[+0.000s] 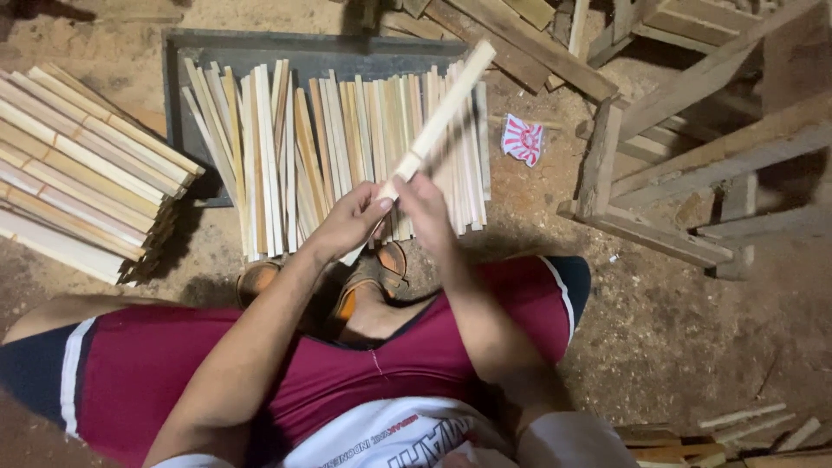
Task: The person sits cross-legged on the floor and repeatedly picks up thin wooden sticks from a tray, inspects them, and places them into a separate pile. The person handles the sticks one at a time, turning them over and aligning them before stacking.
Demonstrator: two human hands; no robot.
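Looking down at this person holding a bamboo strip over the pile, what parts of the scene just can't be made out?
All in the head view:
- Near end of the bamboo strip: covered by the left hand and right hand.
- Right hand: blurred, so its grip is unclear.
- Sandals: mostly hidden behind the forearms.
- Dark tray: floor buried under the loose strips.
- Bundled strips: cut off by the left edge.
- Wooden frame: runs off the right edge.
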